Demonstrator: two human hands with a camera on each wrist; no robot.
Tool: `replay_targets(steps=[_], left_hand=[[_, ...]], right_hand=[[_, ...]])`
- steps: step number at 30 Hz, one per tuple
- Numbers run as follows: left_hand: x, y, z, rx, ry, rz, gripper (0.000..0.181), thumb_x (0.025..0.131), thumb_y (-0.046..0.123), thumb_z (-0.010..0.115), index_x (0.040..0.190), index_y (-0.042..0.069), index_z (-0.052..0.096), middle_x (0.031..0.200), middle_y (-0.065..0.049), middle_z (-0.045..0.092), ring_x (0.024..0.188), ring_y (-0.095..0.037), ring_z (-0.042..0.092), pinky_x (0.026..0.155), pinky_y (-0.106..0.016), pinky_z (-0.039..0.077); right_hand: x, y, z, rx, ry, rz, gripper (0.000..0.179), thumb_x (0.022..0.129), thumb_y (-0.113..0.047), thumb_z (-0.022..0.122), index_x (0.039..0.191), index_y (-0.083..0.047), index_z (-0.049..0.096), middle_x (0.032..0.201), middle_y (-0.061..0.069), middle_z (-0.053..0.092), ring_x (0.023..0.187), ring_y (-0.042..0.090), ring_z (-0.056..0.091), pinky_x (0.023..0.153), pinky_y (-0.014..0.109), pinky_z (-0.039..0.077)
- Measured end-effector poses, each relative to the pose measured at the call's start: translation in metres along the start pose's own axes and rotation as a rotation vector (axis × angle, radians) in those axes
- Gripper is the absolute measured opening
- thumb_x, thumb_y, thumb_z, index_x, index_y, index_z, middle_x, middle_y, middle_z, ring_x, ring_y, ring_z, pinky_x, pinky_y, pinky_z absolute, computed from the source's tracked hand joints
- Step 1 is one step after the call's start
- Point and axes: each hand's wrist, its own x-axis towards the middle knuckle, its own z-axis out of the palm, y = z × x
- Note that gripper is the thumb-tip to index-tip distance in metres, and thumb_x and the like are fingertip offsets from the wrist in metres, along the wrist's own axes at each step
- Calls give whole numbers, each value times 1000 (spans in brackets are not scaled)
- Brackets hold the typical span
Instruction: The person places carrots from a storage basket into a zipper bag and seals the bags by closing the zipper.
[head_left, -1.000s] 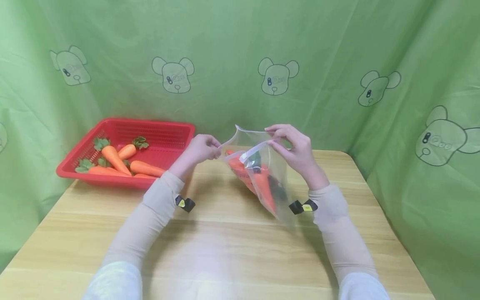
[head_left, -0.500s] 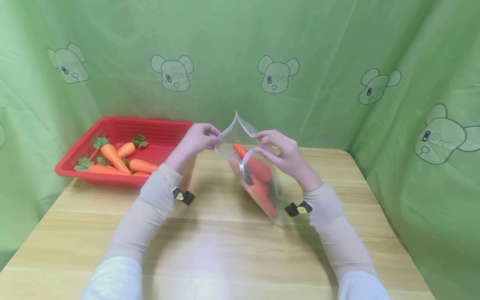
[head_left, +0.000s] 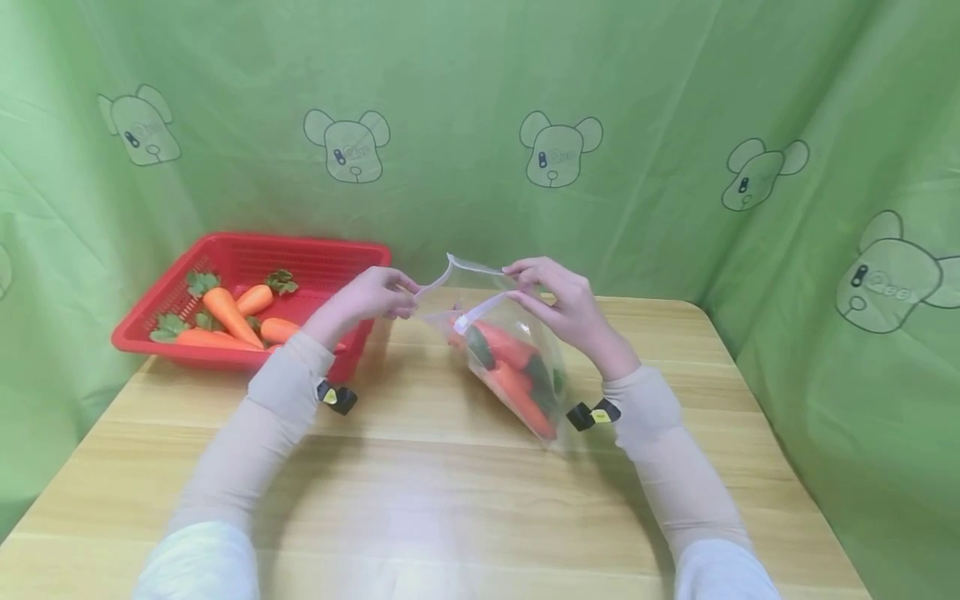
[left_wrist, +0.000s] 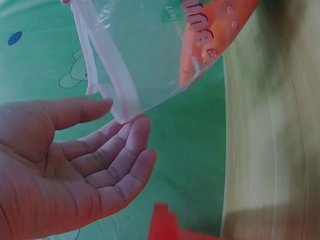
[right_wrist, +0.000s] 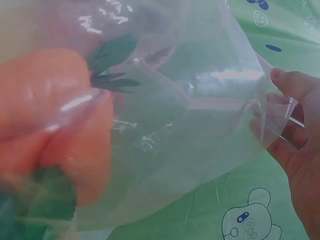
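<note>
A clear zipper bag (head_left: 495, 333) with a pale slider strip stands on the table, tilted, its mouth gaping. Several orange carrots (head_left: 519, 385) with green tops lie inside it. My left hand (head_left: 369, 297) pinches the left edge of the mouth; in the left wrist view, the thumb and fingertips (left_wrist: 137, 131) meet the bag's corner (left_wrist: 125, 107) lightly. With thumb and fingers my right hand (head_left: 558, 300) holds the opposite side of the mouth, and the right wrist view shows clear film (right_wrist: 272, 107) between those fingers. The carrots (right_wrist: 45, 95) partly hide one another.
To the left, a red plastic basket (head_left: 348, 250) holds several more carrots (head_left: 228, 315); my left forearm hides part of it. The wooden table (head_left: 450, 500) meets a green curtain (head_left: 450, 67) with bear heads behind and at the right.
The bag's mouth rose and drew leftward, then dropped again. My left hand has gone left and down with its edge in the last half second. My right hand has shifted left overall.
</note>
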Motion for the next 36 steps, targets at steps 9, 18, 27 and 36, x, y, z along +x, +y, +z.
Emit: replay_targets(steps=[9, 18, 27, 36], left_hand=[[-21, -8, -26, 31, -13, 26, 39, 94, 22, 61, 126, 2, 58, 123, -17, 64, 104, -31, 68, 92, -41, 56], [-32, -13, -64, -18, 57, -7, 42, 96, 21, 58, 132, -2, 53, 128, -23, 61, 109, -32, 65, 100, -46, 51], [-37, -32, -102, 19, 32, -66, 48, 97, 31, 56, 139, 10, 48, 140, -16, 53, 122, -31, 58, 99, -44, 49], [-25, -48, -124, 37, 30, -23, 50, 99, 29, 54, 143, 7, 43, 142, -18, 50, 120, -26, 59, 102, -43, 50]], right_hand=[[1, 1, 3, -2, -21, -6, 16, 78, 6, 75, 86, 0, 61, 105, 18, 71, 95, 28, 68, 91, 16, 51], [3, -2, 2, -7, -26, -4, 17, 77, 6, 75, 85, 0, 61, 104, 18, 71, 95, 28, 68, 91, 15, 51], [1, -1, 3, -3, -35, 10, 17, 78, 7, 74, 86, 1, 61, 105, 18, 71, 96, 29, 68, 91, 15, 51], [0, -3, 3, 12, -45, 23, 15, 79, 6, 74, 87, 1, 61, 106, 19, 70, 97, 29, 67, 92, 15, 51]])
